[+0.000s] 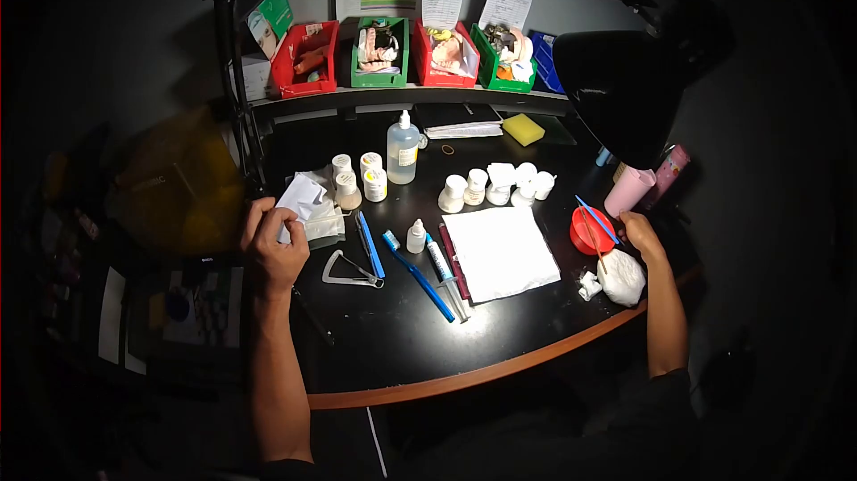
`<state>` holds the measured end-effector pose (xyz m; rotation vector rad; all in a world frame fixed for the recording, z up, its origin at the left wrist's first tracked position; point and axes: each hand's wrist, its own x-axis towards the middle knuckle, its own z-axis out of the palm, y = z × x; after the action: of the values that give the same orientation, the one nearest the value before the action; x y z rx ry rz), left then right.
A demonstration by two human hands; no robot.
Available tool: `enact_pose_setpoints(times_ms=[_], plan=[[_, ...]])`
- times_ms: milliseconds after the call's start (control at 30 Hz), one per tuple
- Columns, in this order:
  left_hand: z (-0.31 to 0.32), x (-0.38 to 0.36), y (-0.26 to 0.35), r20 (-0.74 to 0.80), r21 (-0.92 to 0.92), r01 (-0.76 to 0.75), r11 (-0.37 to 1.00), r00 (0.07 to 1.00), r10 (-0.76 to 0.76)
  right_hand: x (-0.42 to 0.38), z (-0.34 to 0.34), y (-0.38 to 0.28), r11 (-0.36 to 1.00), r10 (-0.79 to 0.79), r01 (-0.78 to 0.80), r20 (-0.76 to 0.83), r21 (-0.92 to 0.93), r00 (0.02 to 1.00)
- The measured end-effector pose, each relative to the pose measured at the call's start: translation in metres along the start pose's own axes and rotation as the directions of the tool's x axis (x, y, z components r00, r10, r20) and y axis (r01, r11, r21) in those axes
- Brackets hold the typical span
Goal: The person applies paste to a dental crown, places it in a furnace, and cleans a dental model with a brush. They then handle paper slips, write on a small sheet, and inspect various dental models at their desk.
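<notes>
My left hand [275, 244] is raised at the left of the black table, its fingers closed on a folded white paper [303, 195]. Behind the paper lies a pale sheet [326, 224] beside several white-capped jars [374, 184]. At the right, my right hand [641, 235] is curled against the side of a red cup [585, 233]. A blue stick [596, 218] lies slanted across the cup's top, its lower end close to my fingertips. What those fingers pinch, if anything, is hidden. Below the cup sits a wad of white tissue [622, 279].
A folded white cloth [502, 254] lies mid-table. Left of it are a syringe [444, 271], a blue brush-like tool [420, 277], a dropper bottle [416, 236] and a metal caliper [348, 272]. Behind stand a large bottle [403, 150] and white jars [453, 193]. A black lamp [616, 88] overhangs the right.
</notes>
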<state>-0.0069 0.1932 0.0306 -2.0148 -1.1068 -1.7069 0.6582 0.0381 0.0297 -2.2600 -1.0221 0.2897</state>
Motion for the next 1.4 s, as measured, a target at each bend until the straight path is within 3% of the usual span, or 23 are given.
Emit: enact_pose_setpoints(times_ms=[67, 167, 233, 333, 367, 433, 500, 567, 633, 700, 833, 900, 1000, 1133, 1233, 1267, 1400], plan=[[0.0, 0.0, 0.002, 0.011, 0.0, -0.003, 1.0, 1.0, 0.003, -0.001, -0.01, -0.011, 0.969, -0.134, 0.108, -0.106, -0.221, 0.985], [-0.001, 0.003, 0.013, 0.02, -0.011, -0.006, 1.0, 1.0, 0.006, -0.032, -0.024, -0.069, 0.918, -0.359, 0.321, -0.148, -0.233, 0.922], [-0.002, 0.005, 0.024, 0.031, 0.016, -0.02, 1.0, 0.999, 0.019, -0.072, -0.028, -0.147, 0.911, -0.411, 0.412, 0.028, -0.019, 0.911], [0.009, -0.004, 0.02, 0.057, -0.044, -0.054, 0.998, 0.997, 0.056, -0.086, -0.001, -0.219, 0.841, -0.539, 0.49, 0.279, 0.23, 0.795], [0.009, -0.004, 0.022, 0.074, -0.045, -0.068, 0.997, 0.995, 0.071, -0.092, 0.003, -0.255, 0.765, -0.624, 0.641, 0.318, 0.063, 0.713], [0.007, -0.003, 0.027, 0.089, -0.052, -0.077, 0.996, 0.993, 0.081, -0.093, 0.04, -0.341, 0.375, -0.899, 0.927, 0.245, 0.009, 0.362], [0.009, -0.001, 0.026, 0.066, -0.036, -0.127, 0.991, 0.989, 0.129, -0.074, 0.079, -0.389, 0.153, -0.974, 0.988, 0.165, -0.014, 0.154], [0.01, -0.002, 0.026, 0.062, -0.01, -0.141, 0.99, 0.988, 0.141, -0.063, 0.106, -0.447, 0.085, -0.987, 0.996, 0.138, -0.013, 0.086], [0.013, -0.005, 0.023, 0.051, -0.012, -0.155, 0.988, 0.986, 0.156, -0.049, 0.136, -0.499, 0.069, -0.99, 0.998, 0.128, 0.008, 0.067], [0.014, -0.005, 0.026, 0.039, -0.046, -0.158, 0.986, 0.986, 0.16, -0.032, 0.166, -0.545, 0.104, -0.987, 0.993, 0.115, -0.06, 0.11], [0.014, -0.009, 0.027, 0.135, -0.057, -0.147, 0.988, 0.979, 0.153, -0.003, 0.216, -0.615, 0.28, -0.932, 0.944, 0.187, -0.173, 0.31], [0.014, -0.009, 0.026, 0.162, -0.07, -0.148, 0.987, 0.974, 0.157, -0.001, 0.229, -0.635, 0.243, -0.922, 0.939, 0.243, -0.242, 0.301], [0.011, -0.008, 0.03, 0.213, -0.08, -0.111, 0.991, 0.969, 0.126, -0.003, 0.247, -0.656, 0.272, -0.857, 0.881, 0.319, -0.388, 0.405], [0.009, -0.005, 0.033, 0.19, -0.093, -0.12, 0.988, 0.972, 0.136, 0.014, 0.27, -0.669, 0.21, -0.856, 0.899, 0.372, -0.384, 0.359], [0.007, -0.004, 0.033, 0.188, -0.093, -0.13, 0.987, 0.971, 0.146, 0.003, 0.272, -0.673, 0.223, -0.827, 0.885, 0.402, -0.409, 0.394], [0.007, -0.004, 0.033, 0.191, -0.091, -0.133, 0.987, 0.97, 0.148, 0.005, 0.277, -0.67, 0.201, -0.856, 0.888, 0.366, -0.413, 0.364], [0.009, -0.005, 0.033, 0.185, -0.1, -0.125, 0.987, 0.972, 0.142, 0.022, 0.28, -0.679, 0.126, -0.817, 0.913, 0.481, -0.388, 0.317]])
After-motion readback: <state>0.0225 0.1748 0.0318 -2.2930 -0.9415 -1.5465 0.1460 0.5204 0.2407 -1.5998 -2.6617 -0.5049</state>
